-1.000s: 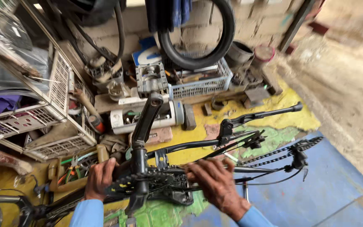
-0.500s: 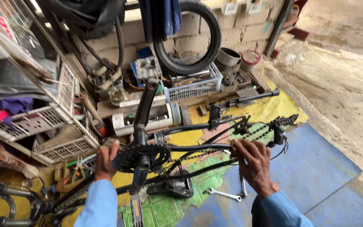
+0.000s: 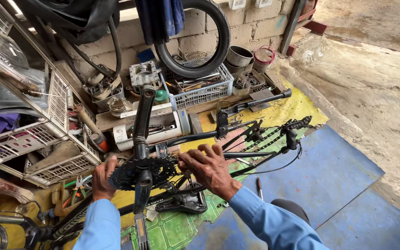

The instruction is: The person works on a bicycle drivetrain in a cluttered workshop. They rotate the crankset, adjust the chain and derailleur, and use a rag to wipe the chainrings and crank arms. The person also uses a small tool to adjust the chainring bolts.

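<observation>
Holding chainring (image 3: pixel 142 173), hands (image 3: pixel 102 178) (image 3: pixel 209 167); basket (image 3: pixel 204 92) holds tools.

The chainring (image 3: pixel 142 173), crank arm (image 3: pixel 143 120) and bicycle frame (image 3: pixel 237 155) are black. Both sleeves (image 3: pixel 274 222) are light blue; the floor mat (image 3: pixel 348 171) is blue, with yellow and green patches beside it. The basket (image 3: pixel 204 90) is pale blue, and the plier handles (image 3: pixel 77 190) appear red and green.
</observation>
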Demonstrator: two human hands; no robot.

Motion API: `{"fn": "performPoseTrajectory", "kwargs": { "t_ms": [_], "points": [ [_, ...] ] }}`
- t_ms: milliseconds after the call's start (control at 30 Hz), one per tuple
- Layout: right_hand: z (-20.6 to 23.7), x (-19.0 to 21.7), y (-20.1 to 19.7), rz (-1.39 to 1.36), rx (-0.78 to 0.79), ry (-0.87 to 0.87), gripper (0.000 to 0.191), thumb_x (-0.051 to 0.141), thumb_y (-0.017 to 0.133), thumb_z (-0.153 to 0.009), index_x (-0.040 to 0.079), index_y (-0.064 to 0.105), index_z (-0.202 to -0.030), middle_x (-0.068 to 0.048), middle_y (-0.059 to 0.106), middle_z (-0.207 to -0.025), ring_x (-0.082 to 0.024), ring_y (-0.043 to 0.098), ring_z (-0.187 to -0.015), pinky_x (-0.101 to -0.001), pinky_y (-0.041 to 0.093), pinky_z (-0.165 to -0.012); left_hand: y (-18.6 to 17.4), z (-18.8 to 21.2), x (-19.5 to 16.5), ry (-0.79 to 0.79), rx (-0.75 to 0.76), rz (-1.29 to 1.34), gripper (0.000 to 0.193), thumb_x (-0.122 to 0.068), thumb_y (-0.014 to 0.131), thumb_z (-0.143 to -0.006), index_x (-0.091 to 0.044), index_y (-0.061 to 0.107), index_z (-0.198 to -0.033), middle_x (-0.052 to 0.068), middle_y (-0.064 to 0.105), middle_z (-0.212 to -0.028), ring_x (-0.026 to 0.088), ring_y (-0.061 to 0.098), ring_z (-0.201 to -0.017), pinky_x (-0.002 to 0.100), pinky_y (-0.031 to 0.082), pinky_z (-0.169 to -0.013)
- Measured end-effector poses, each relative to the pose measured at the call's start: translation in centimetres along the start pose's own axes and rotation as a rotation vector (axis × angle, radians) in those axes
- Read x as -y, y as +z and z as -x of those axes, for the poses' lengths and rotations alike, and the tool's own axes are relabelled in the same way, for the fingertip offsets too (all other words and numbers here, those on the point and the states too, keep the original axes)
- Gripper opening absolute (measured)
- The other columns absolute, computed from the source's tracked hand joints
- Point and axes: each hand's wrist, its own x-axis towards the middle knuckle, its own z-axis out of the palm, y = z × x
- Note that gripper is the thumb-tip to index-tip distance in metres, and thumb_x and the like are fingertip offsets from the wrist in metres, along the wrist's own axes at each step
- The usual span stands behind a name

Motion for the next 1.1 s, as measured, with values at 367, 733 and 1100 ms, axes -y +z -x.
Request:
{"fn": "performPoseTrajectory", "kwargs": {
  "t_ms": [367, 733, 1100],
  "points": [
    [9.5, -8.7, -5.0, 0.238, -0.105, 0.199, 0.055, 0.011, 0.073, -0.078, 0.025, 0.066, -0.131, 0.003, 0.069, -0.129, -0.026, 0.058, -0.103, -0.0414, 0.04, -0.085, 0.3, 0.1, -0.2, 0.036, -0.033, -0.043, 0.052, -0.038, 0.045, -0.104, 0.004, 0.069, -0.084, 0.027, 0.069, -0.077, 0.047, 0.065, -0.076, 0.051, 0.047, -0.072],
    [12.5, -9.8, -5.5, 0.183, -0.202, 0.434, 0.048, 0.007, 0.075, -0.083, 0.016, 0.068, -0.13, -0.006, 0.068, -0.124, -0.029, 0.063, -0.101, -0.0412, 0.049, -0.086, 0.2, 0.2, -0.1, 0.064, -0.048, -0.075, 0.056, -0.038, 0.041, -0.106, 0.003, 0.067, -0.08, 0.024, 0.069, -0.076, 0.046, 0.065, -0.071, 0.052, 0.048, -0.073],
    [2.5, -1.3, -1.5, -0.29, -0.1, 0.085, 0.054, 0.005, 0.071, -0.086, 0.012, 0.063, -0.138, -0.007, 0.068, -0.128, -0.021, 0.064, -0.096, -0.0354, 0.052, -0.083, 0.2, 0.2, -1.0, 0.018, -0.06, -0.038, 0.059, -0.04, 0.043, -0.106, 0.005, 0.069, -0.078, 0.023, 0.07, -0.072, 0.039, 0.063, -0.063, 0.05, 0.047, -0.072]
  ]
}}
